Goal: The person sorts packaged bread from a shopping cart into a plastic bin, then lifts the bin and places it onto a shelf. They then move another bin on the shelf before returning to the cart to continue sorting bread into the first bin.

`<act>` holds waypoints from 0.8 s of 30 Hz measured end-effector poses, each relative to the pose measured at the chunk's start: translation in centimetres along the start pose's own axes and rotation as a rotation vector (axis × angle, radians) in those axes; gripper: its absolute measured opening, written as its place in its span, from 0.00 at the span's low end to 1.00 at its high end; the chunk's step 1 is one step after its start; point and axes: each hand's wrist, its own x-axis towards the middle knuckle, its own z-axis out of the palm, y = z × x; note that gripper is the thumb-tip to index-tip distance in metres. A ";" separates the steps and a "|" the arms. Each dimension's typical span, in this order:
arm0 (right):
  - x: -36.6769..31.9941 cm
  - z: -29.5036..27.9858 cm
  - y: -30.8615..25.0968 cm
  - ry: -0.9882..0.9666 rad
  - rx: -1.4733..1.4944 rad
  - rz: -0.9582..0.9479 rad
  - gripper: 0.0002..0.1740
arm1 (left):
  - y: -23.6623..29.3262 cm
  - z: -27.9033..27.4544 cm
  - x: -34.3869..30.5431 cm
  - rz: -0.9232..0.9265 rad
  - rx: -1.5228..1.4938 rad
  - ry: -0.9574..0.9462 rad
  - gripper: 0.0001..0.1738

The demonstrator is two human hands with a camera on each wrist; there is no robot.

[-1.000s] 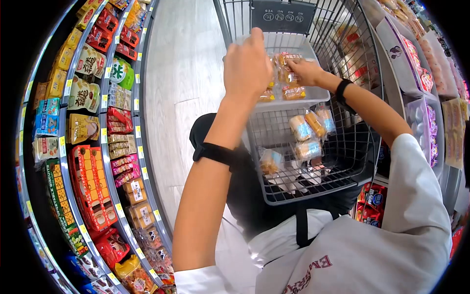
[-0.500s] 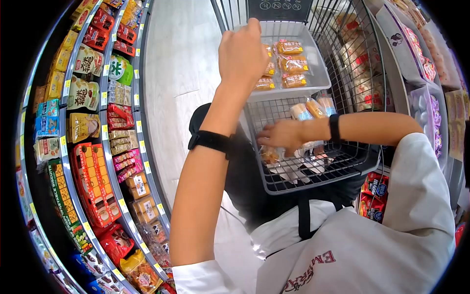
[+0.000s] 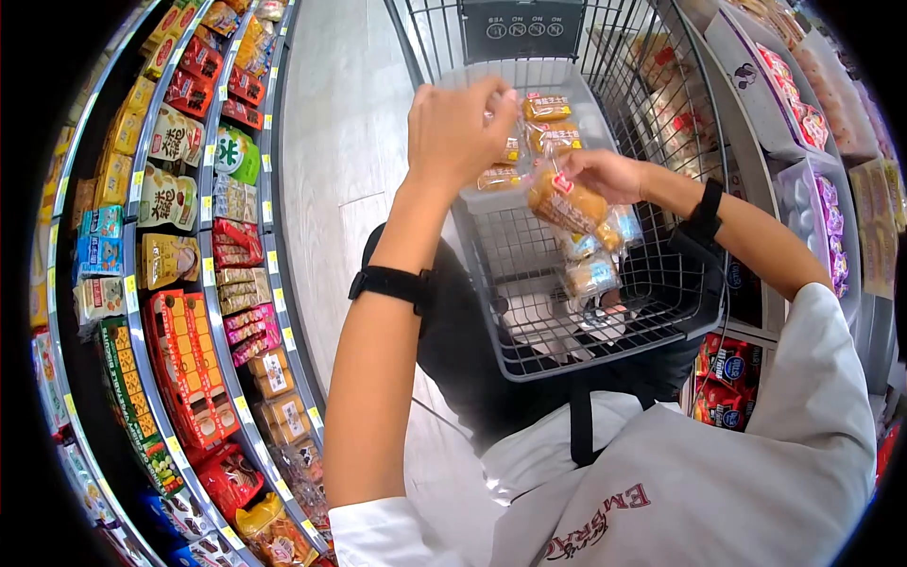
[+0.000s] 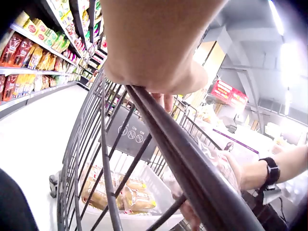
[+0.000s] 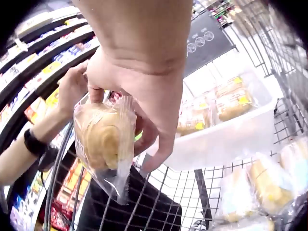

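Note:
My right hand (image 3: 609, 178) pinches a clear-wrapped bread roll (image 3: 567, 200) by its upper end, above the wire shopping cart (image 3: 694, 333). In the right wrist view the wrapped roll (image 5: 98, 137) hangs tilted from thumb and fingers, its crimped wrapper edge showing. My left hand (image 3: 458, 137) grips the cart's dark side rail (image 4: 180, 151), fingers curled over it. Beyond the held roll, a translucent white bin (image 5: 221, 147) contains several wrapped rolls (image 3: 551, 138) with red-and-white lettering. Further wrapped breads with pale blue labels (image 3: 590, 276) lie on the cart's wire floor.
Snack shelves (image 3: 203, 227) run along the left, past a pale floor aisle (image 3: 326, 123). To the right stand display boxes (image 3: 756, 90) of packaged goods, close beside the cart. A dark sign panel (image 3: 518, 30) hangs at the cart's far end.
My right hand went from the bin down to the cart's near-left corner, then rose with a wrapped roll. The package in that corner no longer shows there. My left hand stays on the rail.

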 end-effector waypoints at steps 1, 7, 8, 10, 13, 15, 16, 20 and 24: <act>-0.5 0.3 -1.2 -0.060 0.022 -0.010 0.30 | 0.5 -0.4 -0.1 0.028 0.054 -0.085 0.17; 0.4 1.3 -3.6 -0.053 0.024 -0.114 0.32 | 1.2 -1.1 -0.1 0.091 0.105 -0.220 0.24; 0.7 1.3 -3.8 -0.076 0.010 -0.126 0.32 | 1.0 -1.1 0.0 0.080 0.104 -0.196 0.23; 1.6 0.2 -3.8 -0.063 0.026 -0.098 0.32 | 0.4 -0.6 -0.3 0.061 0.105 -0.178 0.23; 1.6 0.7 -4.5 0.084 -0.027 -0.239 0.33 | -0.4 -0.2 -0.1 0.070 0.078 -0.051 0.22; 1.4 0.9 -5.3 0.142 -0.397 -0.403 0.36 | -0.4 0.2 0.0 -0.097 -0.027 -0.006 0.19; 1.3 1.2 -5.8 0.200 -0.771 -0.563 0.40 | -0.3 0.4 0.0 -0.102 -0.023 -0.007 0.19; 2.7 2.7 -4.9 0.530 -1.308 -0.884 0.41 | -0.2 1.0 0.2 -0.112 0.022 0.108 0.17; 6.4 -1.1 -2.8 0.594 -1.488 -0.652 0.32 | -0.1 1.1 0.1 -0.013 0.111 0.202 0.17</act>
